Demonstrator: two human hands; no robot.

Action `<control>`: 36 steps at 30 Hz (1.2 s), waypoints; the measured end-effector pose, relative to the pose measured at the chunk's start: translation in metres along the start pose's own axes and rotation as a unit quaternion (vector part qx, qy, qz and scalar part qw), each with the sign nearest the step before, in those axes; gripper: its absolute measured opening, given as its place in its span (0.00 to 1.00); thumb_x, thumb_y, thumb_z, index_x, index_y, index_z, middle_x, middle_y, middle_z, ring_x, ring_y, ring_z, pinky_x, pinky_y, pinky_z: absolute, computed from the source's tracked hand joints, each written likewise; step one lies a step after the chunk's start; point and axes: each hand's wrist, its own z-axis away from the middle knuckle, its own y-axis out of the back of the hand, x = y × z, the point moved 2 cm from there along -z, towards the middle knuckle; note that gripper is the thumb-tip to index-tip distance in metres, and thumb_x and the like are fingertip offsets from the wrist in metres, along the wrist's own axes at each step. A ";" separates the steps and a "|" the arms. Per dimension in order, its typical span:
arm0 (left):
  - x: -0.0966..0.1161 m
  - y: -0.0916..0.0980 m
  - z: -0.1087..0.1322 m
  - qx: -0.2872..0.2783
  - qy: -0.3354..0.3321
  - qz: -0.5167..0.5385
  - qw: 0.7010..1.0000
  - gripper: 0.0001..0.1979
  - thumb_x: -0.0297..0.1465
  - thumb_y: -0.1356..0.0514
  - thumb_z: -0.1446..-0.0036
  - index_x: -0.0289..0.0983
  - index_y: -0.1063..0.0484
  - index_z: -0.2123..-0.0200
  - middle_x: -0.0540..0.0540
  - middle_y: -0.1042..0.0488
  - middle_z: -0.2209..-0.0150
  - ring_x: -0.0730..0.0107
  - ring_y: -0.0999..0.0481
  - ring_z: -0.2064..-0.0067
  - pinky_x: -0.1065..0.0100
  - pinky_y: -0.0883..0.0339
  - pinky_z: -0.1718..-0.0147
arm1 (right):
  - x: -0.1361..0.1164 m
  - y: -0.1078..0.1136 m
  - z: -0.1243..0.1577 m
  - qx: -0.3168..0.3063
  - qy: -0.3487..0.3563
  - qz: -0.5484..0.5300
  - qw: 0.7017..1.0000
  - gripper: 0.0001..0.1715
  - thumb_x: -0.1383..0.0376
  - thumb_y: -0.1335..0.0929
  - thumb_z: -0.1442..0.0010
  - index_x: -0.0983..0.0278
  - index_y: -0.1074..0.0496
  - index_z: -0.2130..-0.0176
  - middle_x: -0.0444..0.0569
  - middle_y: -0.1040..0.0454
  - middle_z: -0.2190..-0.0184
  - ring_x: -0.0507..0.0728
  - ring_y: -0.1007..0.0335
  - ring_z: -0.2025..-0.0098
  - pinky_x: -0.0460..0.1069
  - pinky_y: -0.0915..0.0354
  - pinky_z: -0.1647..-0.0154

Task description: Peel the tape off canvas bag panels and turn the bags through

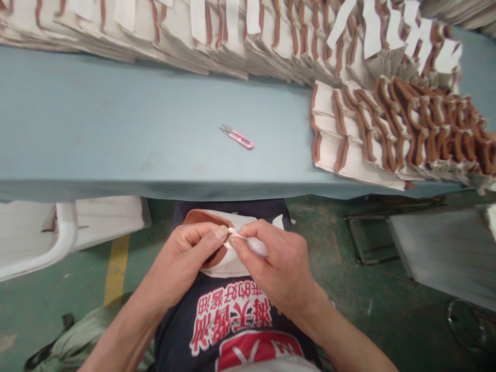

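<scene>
My left hand [186,258] and my right hand [271,261] meet over my lap, below the table edge. Both pinch the same white fabric piece with a brown curved trim [222,261]; thumbs and forefingers press together at its white tab near the middle. The piece rests on my dark printed apron [232,320]. Pink thread snips [237,136] lie untouched on the light blue table [116,134], well ahead of both hands.
Long fanned rows of white pieces with brown trim [387,134] cover the table's back and right. A white bin holding white cloth [58,232] sits at the lower left. A metal frame and a grey panel [434,248] stand on the green floor at right.
</scene>
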 end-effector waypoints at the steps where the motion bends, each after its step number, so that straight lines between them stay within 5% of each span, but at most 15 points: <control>1: 0.001 -0.001 0.000 0.002 -0.003 -0.007 1.000 0.26 0.45 0.40 0.31 0.38 0.39 0.78 0.56 0.48 0.79 0.76 0.54 0.76 0.68 0.58 0.78 | 0.001 0.000 0.000 0.002 0.004 0.009 1.000 0.11 0.61 0.31 0.27 0.60 0.21 0.63 0.46 0.14 0.68 0.55 0.17 0.67 0.48 0.32 0.64; 8: 0.005 -0.004 0.003 0.014 -0.011 -0.027 0.999 0.26 0.45 0.40 0.31 0.38 0.39 0.78 0.56 0.48 0.79 0.76 0.53 0.76 0.68 0.58 0.78 | 0.003 0.004 -0.003 0.001 -0.006 0.031 1.000 0.10 0.59 0.29 0.29 0.60 0.22 0.63 0.46 0.16 0.70 0.55 0.21 0.70 0.48 0.37 0.67; 18: -0.005 0.001 0.004 -0.001 -0.003 -0.017 1.000 0.27 0.46 0.40 0.31 0.38 0.40 0.79 0.56 0.48 0.79 0.76 0.54 0.76 0.68 0.57 0.77 | 0.016 0.002 -0.012 -0.167 -0.196 -0.180 0.950 0.13 0.55 0.26 0.37 0.60 0.27 0.66 0.38 0.26 0.77 0.51 0.35 0.75 0.45 0.46 0.74; 36: -0.007 0.000 0.000 0.022 -0.019 -0.027 0.999 0.27 0.47 0.41 0.29 0.38 0.38 0.77 0.57 0.48 0.79 0.76 0.54 0.76 0.68 0.58 0.78 | 0.023 -0.001 -0.020 -0.196 -0.205 -0.183 0.942 0.15 0.54 0.25 0.38 0.60 0.29 0.66 0.38 0.32 0.76 0.50 0.40 0.74 0.45 0.48 0.74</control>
